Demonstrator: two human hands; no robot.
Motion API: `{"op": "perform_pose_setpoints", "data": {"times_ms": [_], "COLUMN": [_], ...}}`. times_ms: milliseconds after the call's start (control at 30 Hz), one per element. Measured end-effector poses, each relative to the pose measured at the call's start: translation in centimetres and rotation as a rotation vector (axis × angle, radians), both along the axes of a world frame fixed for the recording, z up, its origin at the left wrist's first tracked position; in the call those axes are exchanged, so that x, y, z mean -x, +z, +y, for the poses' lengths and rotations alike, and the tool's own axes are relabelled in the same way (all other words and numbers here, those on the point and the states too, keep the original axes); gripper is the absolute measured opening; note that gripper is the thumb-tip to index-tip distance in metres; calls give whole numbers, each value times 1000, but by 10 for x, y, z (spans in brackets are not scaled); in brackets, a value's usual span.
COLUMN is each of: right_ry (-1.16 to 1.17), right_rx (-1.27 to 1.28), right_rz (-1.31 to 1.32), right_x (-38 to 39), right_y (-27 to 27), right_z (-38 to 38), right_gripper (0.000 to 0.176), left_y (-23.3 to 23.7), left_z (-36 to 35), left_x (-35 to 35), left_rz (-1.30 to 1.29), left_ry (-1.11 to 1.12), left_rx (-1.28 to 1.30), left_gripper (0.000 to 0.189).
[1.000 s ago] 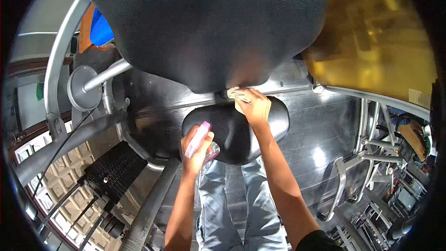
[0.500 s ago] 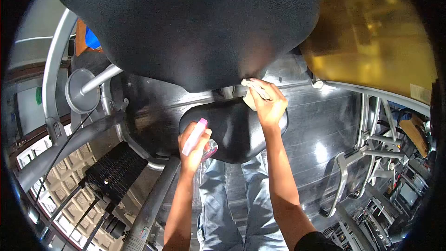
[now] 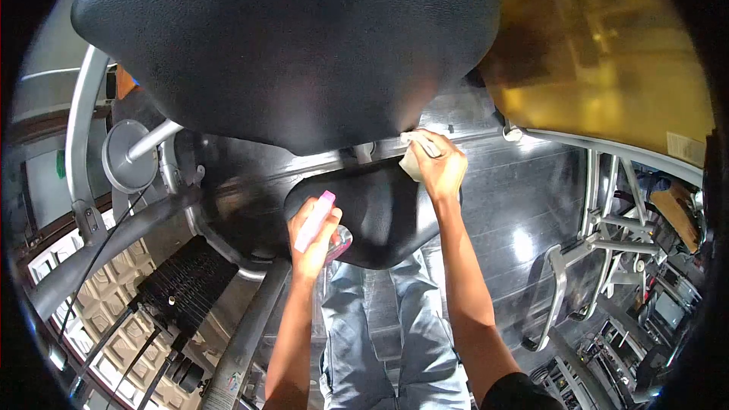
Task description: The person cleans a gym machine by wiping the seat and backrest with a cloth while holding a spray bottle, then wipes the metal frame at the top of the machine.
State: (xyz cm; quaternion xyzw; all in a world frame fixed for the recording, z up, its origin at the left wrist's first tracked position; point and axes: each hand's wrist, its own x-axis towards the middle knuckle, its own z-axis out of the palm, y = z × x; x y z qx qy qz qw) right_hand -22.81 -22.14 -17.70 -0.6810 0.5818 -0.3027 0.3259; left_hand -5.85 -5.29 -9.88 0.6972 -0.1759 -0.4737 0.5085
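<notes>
The dark floor [image 3: 497,235] is crossed by thin seams and marked by a bright white glare [image 3: 522,245]. At the right, silver metal frames [image 3: 560,288] are seen, and a glossy gold-tinted panel [image 3: 600,53] is edged by a pale rail [image 3: 630,153]. At the left, a black ribbed stack [image 3: 186,277] is backed by pale patterned blocks [image 3: 121,277], brightly lit along their outer edge.
</notes>
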Motion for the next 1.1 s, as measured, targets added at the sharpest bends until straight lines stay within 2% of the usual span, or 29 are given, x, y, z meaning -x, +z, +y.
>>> {"op": "perform_pose_setpoints", "data": {"times_ms": [67,133,167,267,300,400,500,633,700,733,800,833,900,933,967,1000,1067,1100], "right_ry": [-29,-214,-289,-297,-281,-426,-496,-475,-422,-403,-363,-494,-504,-283,-274,-387,-513,-499], "right_rx": [-47,4,-160,-96,-154,-310,-310,-415,-731,-961,-990,-901,-999,-871,-915,-822,-906,-854], "right_rz": [-8,-297,-336,-464,-509,-461,-469,-381,-524,-621,-722,-919,-714,-403,-407,-652,-1001,-951], "right_x": [0,-6,-5,-7,-14,-38,-43,-32,-24,-15,-18,-34,-47,-62,-77,-94,-95,-88], "right_y": [9,16,22,6,6,-27,-41,-43,-41,-83,-132,-110,-98,-101,-104,-103,-86,-90], "right_z": [-2,-6,-8,-17,-15,-3,-7,-15,-20,-19,0,9,24,37,55,69,71,67], "right_gripper": [22,23,28,29,31,34,35,34,34,35,35,34,32,31,29,25,24,26], "left_y": [-2,-3,-3,-8,-11,-15,-15,-15,-15,-16,-19,-19,-19,-19,-19,-19,-17,-16], "left_z": [-1,-3,-3,-2,-1,-1,-1,-1,-1,-2,1,3,5,7,8,9,14,17], "left_x": [3,6,7,12,14,17,17,14,15,15,15,14,13,11,11,10,9,6], "left_rz": [-4,-8,4,9,-1,-6,-1,1,2,4,25,25,33,33,27,20,18,11], "left_ry": [1,0,-8,-15,-10,-27,-19,-14,-6,-4,30,33,23,25,31,38,55,66], "left_rx": [5,9,4,12,25,38,32,-11,14,21,9,7,14,11,12,13,-1,-6], "left_gripper": [12,12,12,12,12,13,14,14,15,15,14,14,13,13,12,13,12,12]}}
